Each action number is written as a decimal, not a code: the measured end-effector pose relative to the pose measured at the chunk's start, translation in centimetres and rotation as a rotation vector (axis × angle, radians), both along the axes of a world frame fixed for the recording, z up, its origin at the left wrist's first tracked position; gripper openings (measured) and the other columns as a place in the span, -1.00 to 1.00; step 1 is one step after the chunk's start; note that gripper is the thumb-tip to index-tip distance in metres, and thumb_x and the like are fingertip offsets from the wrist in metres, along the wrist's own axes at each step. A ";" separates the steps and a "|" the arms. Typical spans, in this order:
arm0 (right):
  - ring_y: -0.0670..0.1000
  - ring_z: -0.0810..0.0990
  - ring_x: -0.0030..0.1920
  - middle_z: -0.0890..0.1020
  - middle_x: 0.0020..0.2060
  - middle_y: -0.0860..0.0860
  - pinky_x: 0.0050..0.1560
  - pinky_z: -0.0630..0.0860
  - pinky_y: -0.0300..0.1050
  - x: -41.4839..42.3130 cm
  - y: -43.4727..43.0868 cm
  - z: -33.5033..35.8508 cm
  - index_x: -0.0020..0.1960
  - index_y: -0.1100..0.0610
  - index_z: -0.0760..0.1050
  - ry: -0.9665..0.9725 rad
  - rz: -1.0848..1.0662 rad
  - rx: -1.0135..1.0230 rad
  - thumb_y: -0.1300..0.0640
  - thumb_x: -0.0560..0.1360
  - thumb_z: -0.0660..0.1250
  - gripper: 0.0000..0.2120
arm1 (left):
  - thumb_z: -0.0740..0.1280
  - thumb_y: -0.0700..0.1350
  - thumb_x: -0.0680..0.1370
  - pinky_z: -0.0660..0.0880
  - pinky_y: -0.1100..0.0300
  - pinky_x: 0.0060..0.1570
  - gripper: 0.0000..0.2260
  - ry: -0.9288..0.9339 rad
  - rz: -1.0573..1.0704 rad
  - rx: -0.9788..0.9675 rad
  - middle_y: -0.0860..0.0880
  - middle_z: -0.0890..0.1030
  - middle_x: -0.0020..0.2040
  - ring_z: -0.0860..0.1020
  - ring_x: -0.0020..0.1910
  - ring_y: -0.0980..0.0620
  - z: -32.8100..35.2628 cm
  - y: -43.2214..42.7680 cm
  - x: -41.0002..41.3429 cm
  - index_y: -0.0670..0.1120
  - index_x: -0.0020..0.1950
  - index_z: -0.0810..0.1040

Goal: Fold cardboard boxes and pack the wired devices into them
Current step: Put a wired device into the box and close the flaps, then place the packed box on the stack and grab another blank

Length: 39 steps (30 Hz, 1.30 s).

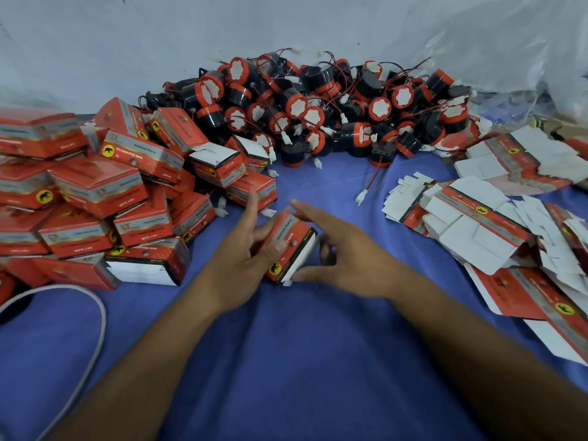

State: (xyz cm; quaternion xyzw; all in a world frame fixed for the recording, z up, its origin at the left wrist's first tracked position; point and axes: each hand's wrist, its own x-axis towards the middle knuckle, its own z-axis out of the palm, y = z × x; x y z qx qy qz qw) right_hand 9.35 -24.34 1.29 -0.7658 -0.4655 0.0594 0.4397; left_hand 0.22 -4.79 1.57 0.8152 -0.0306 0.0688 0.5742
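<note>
The small red box sits at the middle of the blue cloth, between the two hands and raised off the cloth at a tilt. Its long axis runs from far to near, with the far end leaning slightly right. The printed red face is turned up and left, and white card shows along its right side down to the near corner.

The left hand grips the box from the left, with the thumb across the printed face, fingers behind it and the index finger pointing straight up. The right hand is spread wide. Its index finger reaches over the far end of the box and its thumb lies by the near white corner, but motion blur hides whether they actually press on the card.

To the left is a stack of folded boxes, some with open white ends. At the far edge, a heap of black-and-red round devices trails thin wires with white plugs. Flat box blanks fan out on the right. A pale cable curves at the lower left. A white wall stands behind, and clear plastic sheeting hangs at the upper right.
</note>
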 end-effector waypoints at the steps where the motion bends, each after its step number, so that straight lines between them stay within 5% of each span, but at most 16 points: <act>1: -0.37 0.53 -0.06 0.46 0.23 -0.39 -0.09 0.42 -0.48 0.2 -0.3 0.1 0.57 -0.04 0.21 0.001 -0.023 0.016 0.03 0.36 0.62 -0.09 | 0.37 0.11 0.56 0.42 0.47 0.15 -0.13 0.009 -0.020 0.006 0.31 0.55 0.28 0.50 0.28 0.31 -0.2 0.0 -0.1 0.11 0.60 -0.23; 3: -0.40 0.49 -0.09 0.49 0.12 -0.36 -0.09 0.37 -0.52 0.4 -0.4 0.1 0.47 0.02 0.37 -0.040 -0.073 0.035 0.03 0.35 0.62 -0.23 | 0.54 0.14 0.41 0.47 0.42 0.15 -0.04 0.002 -0.017 0.053 0.25 0.51 0.35 0.49 0.29 0.29 -0.6 -0.4 -0.3 0.10 0.62 -0.01; 5: -0.36 0.53 -0.10 0.53 -0.05 -0.39 -0.08 0.42 -0.48 0.5 -0.4 0.2 0.29 0.00 0.42 -0.015 -0.137 0.057 0.07 0.33 0.64 -0.38 | 0.57 0.15 0.32 0.46 0.38 0.19 -0.19 -0.087 0.095 0.216 0.26 0.48 0.31 0.47 0.27 0.31 -1.1 -0.8 -0.5 0.05 0.49 0.31; 9: 0.04 0.65 -0.03 0.64 0.00 0.02 -0.02 0.61 0.14 0.7 -0.3 -0.4 0.19 0.09 0.39 0.150 -0.134 0.081 0.13 0.38 0.62 -0.48 | 0.56 -0.08 0.42 0.40 0.46 0.11 -0.53 -0.294 0.232 0.426 0.17 0.51 0.11 0.47 0.09 0.27 -0.9 -0.7 -0.4 -0.07 0.26 0.50; 12: 0.06 0.66 -0.02 0.64 0.00 0.02 -0.04 0.62 0.13 0.8 -0.2 -0.2 0.19 0.05 0.40 0.162 -0.151 0.131 0.14 0.38 0.61 -0.49 | 0.52 -0.03 0.45 0.33 0.53 0.12 -0.55 -0.385 0.237 0.503 0.12 0.50 0.12 0.44 0.08 0.31 -0.8 -0.5 0.1 -0.11 0.28 0.51; 18: -0.12 0.66 0.00 0.61 0.11 -0.21 -0.12 0.57 -0.23 1.0 0.6 -1.0 0.23 -0.02 0.36 0.288 -0.259 0.219 0.17 0.47 0.53 -0.54 | 0.46 -0.06 0.52 0.37 0.44 0.19 -0.40 -0.235 0.285 0.224 0.23 0.40 0.35 0.37 0.28 0.41 -2.0 -0.4 0.6 0.11 0.49 0.27; 23: -0.05 0.69 -0.12 0.54 0.22 0.12 -0.24 0.63 -0.15 2.7 5.0 1.3 0.21 0.10 0.35 0.441 -0.383 0.409 0.30 0.53 0.44 -0.63 | 0.37 -0.14 0.59 0.42 0.47 -0.02 -0.80 -0.174 0.353 0.223 0.20 0.56 0.05 0.53 0.02 0.27 -2.3 -0.1 0.7 0.09 0.17 0.53; 25: -0.05 0.68 -0.14 0.53 0.18 0.14 -0.19 0.67 -0.03 3.1 8.2 2.8 0.22 0.10 0.34 0.391 -0.361 0.425 0.31 0.52 0.45 -0.61 | 0.34 -0.20 0.60 0.47 0.26 -0.09 -0.92 -0.168 0.299 0.280 0.05 0.61 -0.08 0.54 -0.11 0.13 -2.5 -0.1 0.8 -0.08 0.04 0.61; 28: 0.07 0.63 -0.01 0.51 0.03 -0.07 -0.08 0.61 0.12 3.3 14.0 6.3 0.27 0.01 0.32 0.307 -0.353 0.418 0.21 0.51 0.47 -0.55 | 0.32 -0.27 0.58 0.48 0.02 -0.16 -0.90 -0.146 0.252 0.317 -0.07 0.59 -0.23 0.50 -0.25 0.05 -2.5 -0.1 0.9 -0.22 -0.09 0.61; 31: 0.04 0.57 0.22 0.53 0.18 -0.09 0.24 0.55 0.08 3.0 20.1 10.3 0.39 0.05 0.35 0.315 -0.261 0.445 0.20 0.51 0.44 -0.49 | 0.22 0.03 0.51 0.37 0.22 -0.28 -0.77 -0.176 0.326 0.196 0.13 0.45 -0.39 0.38 -0.39 0.17 -2.2 -0.5 0.8 -0.01 -0.30 0.51; 33: 0.05 0.51 0.32 0.52 0.31 0.03 0.38 0.44 0.08 2.5 23.4 12.0 0.43 0.11 0.40 0.228 -0.139 0.333 0.18 0.56 0.36 -0.56 | 0.16 0.15 0.36 0.33 0.34 -0.25 -0.68 -0.099 0.372 0.160 0.15 0.36 -0.41 0.40 -0.40 0.21 -2.3 -0.4 0.7 -0.08 -0.32 0.51; 35: 0.07 0.54 0.25 0.58 0.22 0.09 0.35 0.42 0.10 1.6 24.9 12.3 0.31 0.16 0.53 0.070 -0.059 0.125 0.12 0.64 0.24 -0.71 | 0.17 0.03 0.37 0.35 0.42 -0.33 -0.89 -0.071 0.326 0.255 0.14 0.36 -0.43 0.46 -0.35 0.30 -2.5 -0.2 0.6 0.09 -0.35 0.38; 39: -0.05 0.50 0.26 0.58 0.27 0.05 0.31 0.33 -0.23 1.8 22.4 10.7 0.31 0.12 0.56 -0.010 -0.087 0.071 0.12 0.68 0.18 -0.72 | 0.18 -0.03 0.45 0.25 0.27 -0.38 -0.79 -0.179 0.297 0.212 0.10 0.34 -0.46 0.34 -0.45 0.18 -2.3 0.0 0.9 0.05 -0.39 0.29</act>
